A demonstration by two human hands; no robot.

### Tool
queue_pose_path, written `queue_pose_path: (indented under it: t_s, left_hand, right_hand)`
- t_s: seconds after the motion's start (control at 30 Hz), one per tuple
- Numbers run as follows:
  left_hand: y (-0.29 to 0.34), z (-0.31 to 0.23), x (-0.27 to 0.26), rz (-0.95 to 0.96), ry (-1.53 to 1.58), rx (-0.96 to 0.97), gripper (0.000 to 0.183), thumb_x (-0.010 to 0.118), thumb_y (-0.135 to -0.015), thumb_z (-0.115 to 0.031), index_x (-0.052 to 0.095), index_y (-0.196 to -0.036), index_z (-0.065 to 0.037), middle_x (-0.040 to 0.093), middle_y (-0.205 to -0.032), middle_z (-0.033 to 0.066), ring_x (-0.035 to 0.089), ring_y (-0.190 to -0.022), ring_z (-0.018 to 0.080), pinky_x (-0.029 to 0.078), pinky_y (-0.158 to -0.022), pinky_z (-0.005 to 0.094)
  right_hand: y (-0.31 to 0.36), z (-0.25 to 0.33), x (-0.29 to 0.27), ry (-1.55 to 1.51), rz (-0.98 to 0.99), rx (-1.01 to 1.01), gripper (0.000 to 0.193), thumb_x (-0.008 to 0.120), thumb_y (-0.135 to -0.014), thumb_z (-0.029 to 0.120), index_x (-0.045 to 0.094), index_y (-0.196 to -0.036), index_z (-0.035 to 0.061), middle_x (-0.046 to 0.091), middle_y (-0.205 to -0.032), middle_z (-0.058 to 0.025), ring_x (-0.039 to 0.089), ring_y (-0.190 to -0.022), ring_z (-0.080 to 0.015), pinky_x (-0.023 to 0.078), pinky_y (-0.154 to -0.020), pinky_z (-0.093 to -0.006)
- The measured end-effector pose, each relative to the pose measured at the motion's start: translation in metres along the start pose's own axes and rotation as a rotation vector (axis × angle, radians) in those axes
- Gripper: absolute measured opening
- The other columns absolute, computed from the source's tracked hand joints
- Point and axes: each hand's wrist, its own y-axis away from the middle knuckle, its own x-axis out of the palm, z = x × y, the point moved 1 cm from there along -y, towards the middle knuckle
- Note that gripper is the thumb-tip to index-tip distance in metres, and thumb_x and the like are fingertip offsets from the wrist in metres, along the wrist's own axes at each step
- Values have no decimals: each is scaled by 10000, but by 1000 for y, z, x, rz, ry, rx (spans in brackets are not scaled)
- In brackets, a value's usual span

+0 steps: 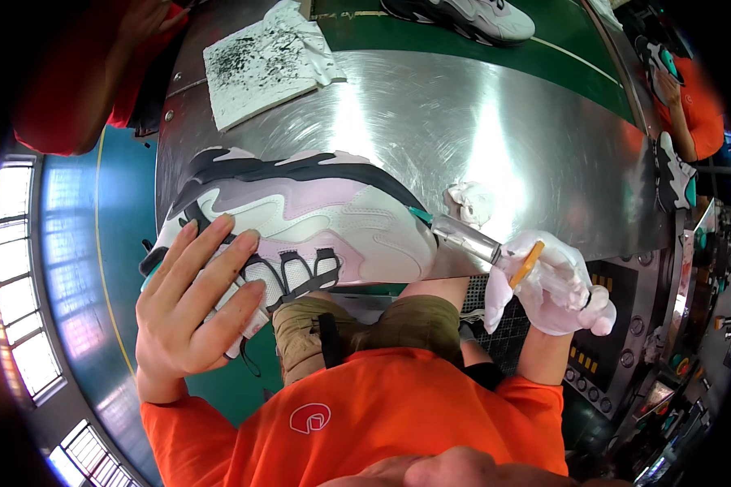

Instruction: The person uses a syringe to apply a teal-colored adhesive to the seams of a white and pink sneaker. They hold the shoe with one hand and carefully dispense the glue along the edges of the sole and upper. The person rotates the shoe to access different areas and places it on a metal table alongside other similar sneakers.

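A white, pale-lilac and black sneaker (pixel 317 219) lies on its side on the steel table, its sole toward the far side and its toe to the right. Across its ankle and lacing, my bare left hand (pixel 199 300) presses and grips it with fingers slightly spread. My right hand (pixel 554 284), in a white glove, is closed around a clear syringe (pixel 465 237) with a yellow finger flange (pixel 528 265). The syringe's teal needle tip is at the sole edge near the toe; whether it touches I cannot tell. Beside it sits a crumpled white wad (pixel 471 203).
The steel table (pixel 406 97) carries a white pad (pixel 260 69) with dark specks at the far left. Beyond is a green conveyor belt (pixel 577 57) bearing another sneaker (pixel 471 18). A person in red stands at left; another in orange at right holds a shoe.
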Motion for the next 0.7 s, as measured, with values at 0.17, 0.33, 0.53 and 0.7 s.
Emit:
queue_pose_path:
  t_s: [0.17,0.33,0.53,0.7]
  left_hand:
    - [12,-19,1,30,-89,-25,164,673,-823,-91,594,-966,-73,684,-1137,193,656,-1082,405,533,-922,497]
    - [23,-45,9,36,-205,-76,162,668,-852,-95,612,-1002,-69,679,-1139,213,650,-1093,412,539,-910,497]
    - [33,-62,21,26,-284,-101,177,667,-868,-109,621,-1031,-58,671,-1156,222,642,-1103,421,534,-911,504]
    - [40,-48,32,5,-294,-84,202,643,-900,-152,619,-1072,-49,664,-1163,235,634,-1111,433,529,-910,511]
  right_hand:
    - [20,-17,-9,-34,-17,-25,1110,725,-529,625,456,-1254,-171,611,-788,-211,644,-611,-331,522,-523,-369]
    - [28,-33,-5,-160,-39,-91,1129,728,-536,628,434,-1287,-161,601,-810,-206,633,-612,-327,515,-525,-365]
    - [33,-50,11,-285,-81,-167,1153,731,-543,632,408,-1327,-149,589,-837,-200,620,-612,-323,508,-527,-361]
    - [31,-64,27,-338,-119,-193,1171,723,-556,635,375,-1387,-113,568,-882,-207,605,-666,-318,511,-572,-357]
